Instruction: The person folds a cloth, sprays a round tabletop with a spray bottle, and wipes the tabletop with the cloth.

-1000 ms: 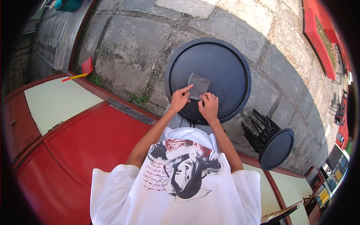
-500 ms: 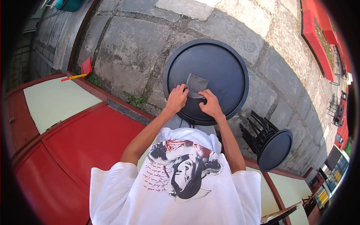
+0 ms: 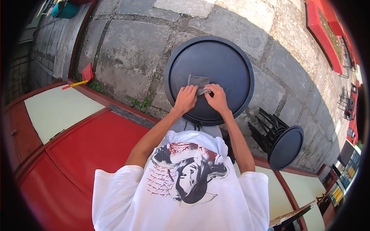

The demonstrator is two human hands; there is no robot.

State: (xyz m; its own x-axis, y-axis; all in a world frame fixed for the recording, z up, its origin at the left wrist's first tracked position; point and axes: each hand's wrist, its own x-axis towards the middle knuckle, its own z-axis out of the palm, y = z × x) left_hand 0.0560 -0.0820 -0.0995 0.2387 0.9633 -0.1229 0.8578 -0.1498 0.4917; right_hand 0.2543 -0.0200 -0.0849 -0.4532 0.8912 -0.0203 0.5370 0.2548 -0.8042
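Note:
A small grey cloth (image 3: 199,80) lies on a round black table (image 3: 210,52) with a raised rim. Its near edge is lifted and folded over between my hands. My left hand (image 3: 186,99) is closed on the left corner of that edge, fingers bent over the fabric. On the right corner, my right hand (image 3: 216,97) pinches the cloth between thumb and fingers. The far part of the cloth rests flat on the tabletop.
A second round black table (image 3: 286,148) with dark legs lies tipped at the right. A red dustpan with a yellow handle (image 3: 87,73) sits by the wall at the left. Stone paving (image 3: 131,54) surrounds the table, and a teal bin (image 3: 66,10) stands at the upper left.
The near edge of the cloth has been lifted and folded away from me, so less of it lies flat. Both hands have moved slightly forward and closer together.

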